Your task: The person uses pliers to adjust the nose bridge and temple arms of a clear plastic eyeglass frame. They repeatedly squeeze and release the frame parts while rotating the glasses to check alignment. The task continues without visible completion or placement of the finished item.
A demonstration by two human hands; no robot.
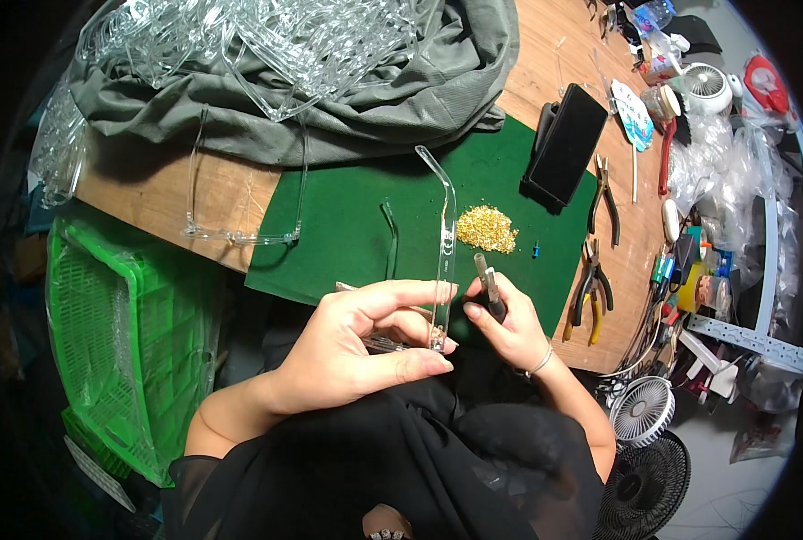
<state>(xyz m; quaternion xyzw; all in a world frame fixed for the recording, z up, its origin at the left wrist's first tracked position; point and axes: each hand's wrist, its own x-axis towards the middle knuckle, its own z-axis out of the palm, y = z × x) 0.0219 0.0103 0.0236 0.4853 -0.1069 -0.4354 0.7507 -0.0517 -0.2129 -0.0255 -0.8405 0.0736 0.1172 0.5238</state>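
Observation:
My left hand (352,342) is closed round a clear eyeglass frame (447,225), with one temple arm standing up past the fingertips. The fingers hide part of the frame's front. Just to the right, my right hand (520,331) grips a slim tool (491,292) with a dark grip and a grey, tube-like end. Its exact kind cannot be made out. Beyond my hands, a pile of tiny gold-coloured metal pieces (487,229) lies on the green mat (329,225). Another clear eyeglass frame (244,239) rests at the mat's left edge.
A heap of clear eyeglass frames (311,45) fills a grey cloth (374,121) at the back. A phone (571,144) leans on the right, near two pliers (605,202). A green plastic crate (131,333) stands left; small fans (643,409) stand right.

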